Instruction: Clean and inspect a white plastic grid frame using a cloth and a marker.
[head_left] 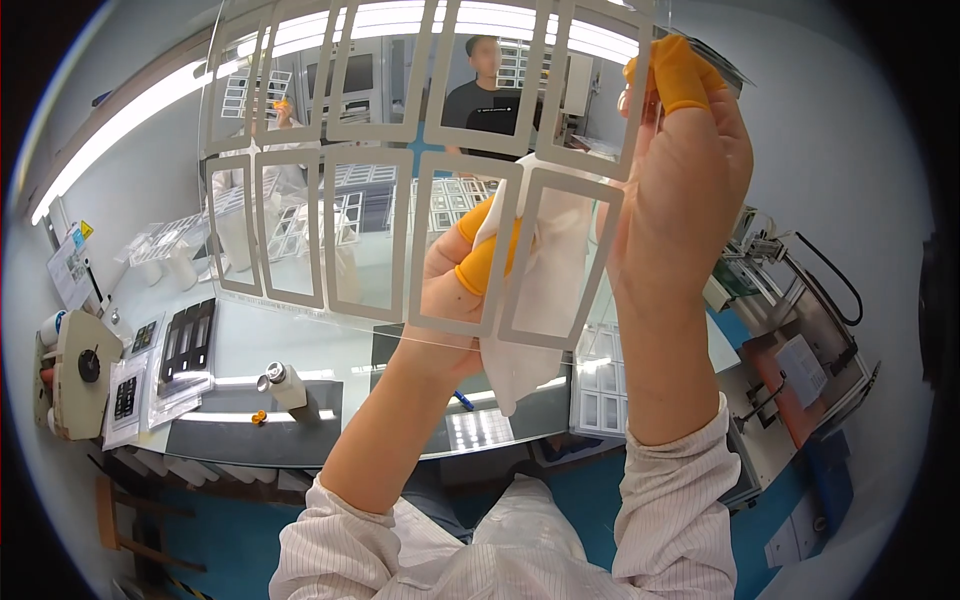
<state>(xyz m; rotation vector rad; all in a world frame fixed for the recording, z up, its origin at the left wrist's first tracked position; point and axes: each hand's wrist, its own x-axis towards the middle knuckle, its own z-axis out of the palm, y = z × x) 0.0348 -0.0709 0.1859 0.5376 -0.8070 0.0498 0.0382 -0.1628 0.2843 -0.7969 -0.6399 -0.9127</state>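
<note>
A clear sheet [401, 240] printed with rows of grey rectangular frames is held up, tilted, in front of me. My right hand [690, 165] grips its right edge, orange finger cots on the fingertips. Behind the sheet, seen through it, my left hand [450, 290] holds a white cloth [520, 375] that hangs down below the sheet's lower edge. Orange finger cots cover fingers of this hand too. The cloth lies close behind the right-hand frames; whether it touches the sheet, I cannot tell.
On the bench [250, 345] stand a white bottle [287, 385], orange finger cots [260, 417], black panels [188, 338] and a blue pen [463, 400]. A beige machine [75, 375] is left, equipment [790, 390] right. Beyond the sheet is a person in black [485, 105].
</note>
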